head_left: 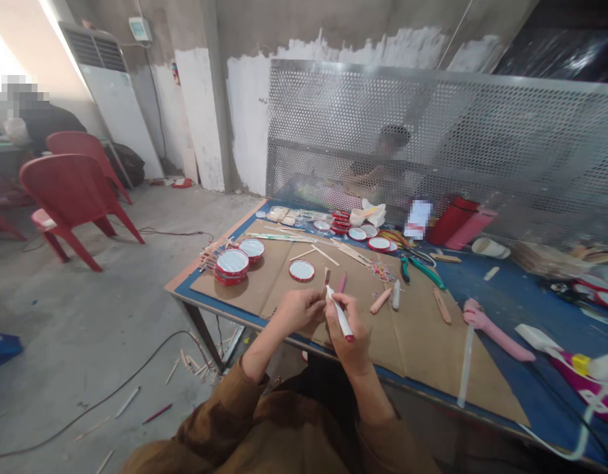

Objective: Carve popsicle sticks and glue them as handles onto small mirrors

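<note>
My left hand (pixel 298 311) is closed around a small wooden stick piece (pixel 326 280) held upright over the table's near edge. My right hand (pixel 352 329) grips a white pen with a red tip (pixel 339 315), its upper end touching the wooden piece. Both hands meet above the brown cardboard sheet (pixel 264 276). A pink marker (pixel 342 283) lies just beyond my fingers. A small round red-rimmed mirror (pixel 302 270) rests on the cardboard a little farther out.
Stacked red-rimmed mirrors (pixel 231 264) sit at the left. Green-handled pliers (pixel 422 266), wooden sticks, a pink glue gun (pixel 491 329) and red containers (pixel 452 220) lie to the right on the blue table (pixel 486 293). A person sits behind a perforated metal screen (pixel 432 138). Red chairs (pixel 72 191) stand left.
</note>
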`<state>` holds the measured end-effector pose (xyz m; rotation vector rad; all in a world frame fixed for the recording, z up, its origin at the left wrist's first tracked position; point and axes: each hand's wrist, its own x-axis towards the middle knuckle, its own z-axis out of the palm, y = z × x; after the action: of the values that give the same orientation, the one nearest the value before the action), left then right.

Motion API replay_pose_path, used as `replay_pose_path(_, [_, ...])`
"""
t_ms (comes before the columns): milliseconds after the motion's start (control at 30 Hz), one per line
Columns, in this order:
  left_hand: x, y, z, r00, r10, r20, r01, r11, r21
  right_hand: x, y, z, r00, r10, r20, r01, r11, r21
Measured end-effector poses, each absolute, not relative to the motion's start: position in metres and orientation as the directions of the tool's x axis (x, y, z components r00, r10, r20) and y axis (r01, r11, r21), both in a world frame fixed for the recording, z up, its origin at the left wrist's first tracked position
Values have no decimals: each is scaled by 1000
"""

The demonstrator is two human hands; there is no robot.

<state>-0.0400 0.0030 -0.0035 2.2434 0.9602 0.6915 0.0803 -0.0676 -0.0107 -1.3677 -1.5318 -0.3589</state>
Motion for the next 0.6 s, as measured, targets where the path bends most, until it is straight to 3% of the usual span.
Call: replay_pose_path(600, [-40,2,-2,605,763,228,447,-563,696,79,-69,-10,139,565,813,874,316,-369])
